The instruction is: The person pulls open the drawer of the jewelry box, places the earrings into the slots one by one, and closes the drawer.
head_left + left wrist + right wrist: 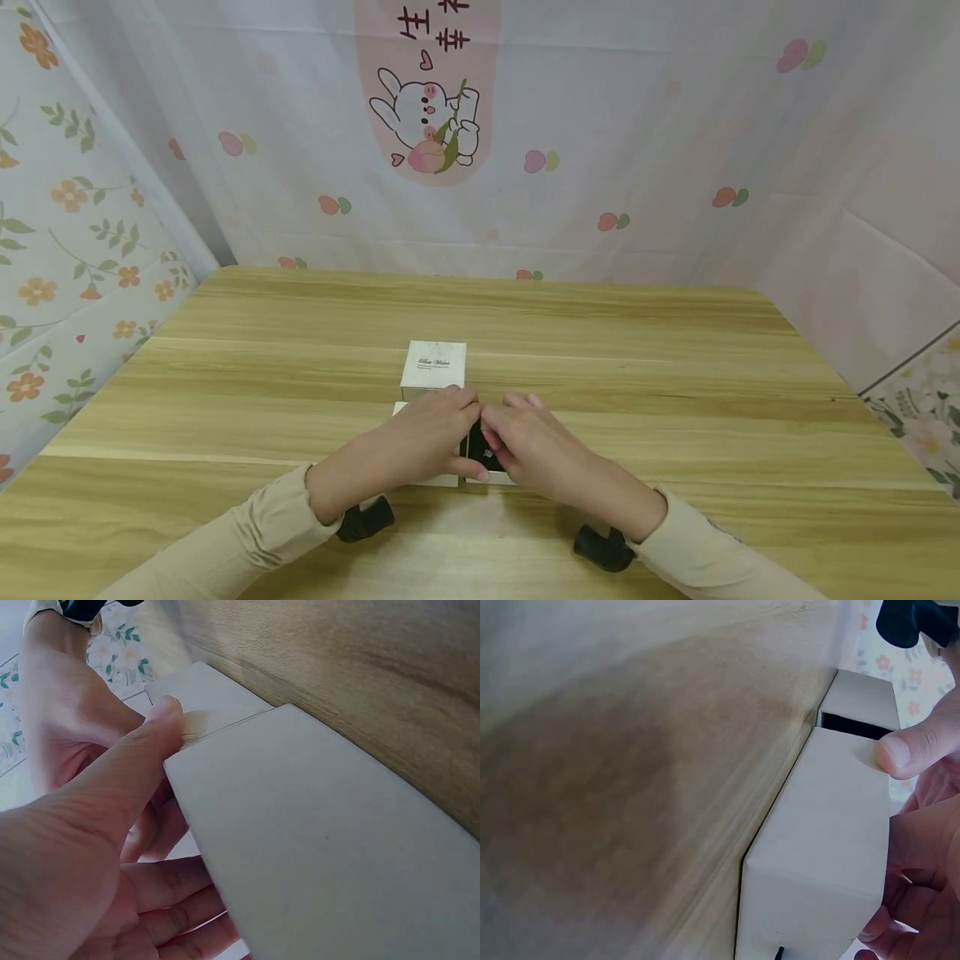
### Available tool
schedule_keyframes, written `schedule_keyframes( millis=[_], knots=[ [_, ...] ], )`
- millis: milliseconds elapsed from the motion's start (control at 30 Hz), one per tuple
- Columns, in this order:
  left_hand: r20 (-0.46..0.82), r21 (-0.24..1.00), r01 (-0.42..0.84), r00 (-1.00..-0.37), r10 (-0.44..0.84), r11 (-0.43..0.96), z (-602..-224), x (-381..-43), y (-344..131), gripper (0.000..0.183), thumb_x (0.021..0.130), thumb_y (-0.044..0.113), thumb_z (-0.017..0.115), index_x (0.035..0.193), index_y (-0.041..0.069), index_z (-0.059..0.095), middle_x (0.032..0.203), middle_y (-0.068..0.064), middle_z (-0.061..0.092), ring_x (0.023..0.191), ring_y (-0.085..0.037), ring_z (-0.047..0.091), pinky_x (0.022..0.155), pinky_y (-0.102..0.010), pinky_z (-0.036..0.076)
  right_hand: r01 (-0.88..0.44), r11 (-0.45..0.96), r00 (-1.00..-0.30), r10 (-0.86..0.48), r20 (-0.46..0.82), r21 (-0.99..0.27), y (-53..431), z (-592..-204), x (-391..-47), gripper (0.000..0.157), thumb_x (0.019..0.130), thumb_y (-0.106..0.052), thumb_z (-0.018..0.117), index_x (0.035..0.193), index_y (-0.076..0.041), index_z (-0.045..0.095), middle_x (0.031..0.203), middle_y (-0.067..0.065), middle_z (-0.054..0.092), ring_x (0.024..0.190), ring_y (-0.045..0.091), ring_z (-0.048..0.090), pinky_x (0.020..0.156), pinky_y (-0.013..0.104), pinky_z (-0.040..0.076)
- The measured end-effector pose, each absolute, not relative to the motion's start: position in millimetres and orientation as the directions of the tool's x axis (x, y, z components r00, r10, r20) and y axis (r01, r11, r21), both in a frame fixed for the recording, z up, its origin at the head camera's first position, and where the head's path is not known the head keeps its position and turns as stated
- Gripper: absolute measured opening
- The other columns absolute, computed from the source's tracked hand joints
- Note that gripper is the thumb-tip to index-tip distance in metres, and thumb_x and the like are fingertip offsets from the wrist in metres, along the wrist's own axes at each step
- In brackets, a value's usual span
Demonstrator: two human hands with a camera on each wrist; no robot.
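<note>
In the head view, two white box parts lie side by side beneath my hands. The right-hand box is partly covered at left; the black inside with a small light detail shows between my hands. My left hand reaches across, its thumb on the front edge of the black-lined box and its fingers toward the back, gripping it. Over the black inside, my right hand has curled fingers; whether they pinch something is hidden. A white box fills the left wrist view. A white box with a small black tab shows in the right wrist view.
A white lid printed "Best Wishes" sits just behind the hands on the wooden table. Patterned cloth hangs beyond the table's far edge. Black wrist devices are strapped below both hands.
</note>
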State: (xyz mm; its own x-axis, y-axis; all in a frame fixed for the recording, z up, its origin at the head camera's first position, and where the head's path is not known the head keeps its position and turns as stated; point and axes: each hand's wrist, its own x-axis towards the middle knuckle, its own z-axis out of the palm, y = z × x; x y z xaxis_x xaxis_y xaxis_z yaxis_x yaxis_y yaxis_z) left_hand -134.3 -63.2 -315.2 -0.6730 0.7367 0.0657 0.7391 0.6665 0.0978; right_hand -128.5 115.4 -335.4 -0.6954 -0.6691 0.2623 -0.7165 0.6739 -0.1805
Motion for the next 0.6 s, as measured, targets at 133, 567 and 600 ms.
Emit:
schedule_keyframes(
  millis=[133,567,600],
  knots=[
    [0.058,0.099,0.737,-0.675,0.735,0.669,-315.8,-134.4,-63.5,0.057,0.075,0.050,0.070,0.108,0.004,0.060,0.096,0.001,0.052,0.082,-0.013,0.046,0.075,-0.029,0.043,-0.717,0.673,-0.695,-0.668,0.265,-0.183,115.4,-336.0,-128.3,0.032,0.075,0.001,0.068,0.070,-0.017,0.042,0.062,-0.012,0.039,0.065,0.007,0.031,0.064,0.021,0.022],
    [0.035,0.100,0.719,-0.694,0.719,0.688,-316.4,-134.4,-63.3,0.068,0.076,0.054,0.067,0.122,0.005,0.057,0.104,-0.001,0.054,0.090,-0.015,0.048,0.083,-0.031,0.044,-0.628,0.717,-0.778,-0.593,0.209,-0.302,125.7,-325.9,-133.3,0.022,0.076,-0.003,0.069,0.072,-0.017,0.053,0.065,-0.012,0.047,0.067,0.006,0.040,0.066,0.023,0.026],
    [0.037,0.101,0.719,-0.693,0.720,0.688,-316.1,-134.5,-63.3,0.067,0.076,0.053,0.068,0.121,0.005,0.057,0.104,-0.001,0.054,0.090,-0.015,0.048,0.083,-0.031,0.044,-0.633,0.715,-0.774,-0.598,0.210,-0.296,126.6,-324.5,-133.6,0.019,0.077,-0.004,0.070,0.073,-0.016,0.055,0.066,-0.011,0.049,0.069,0.006,0.041,0.066,0.024,0.026]
  ],
)
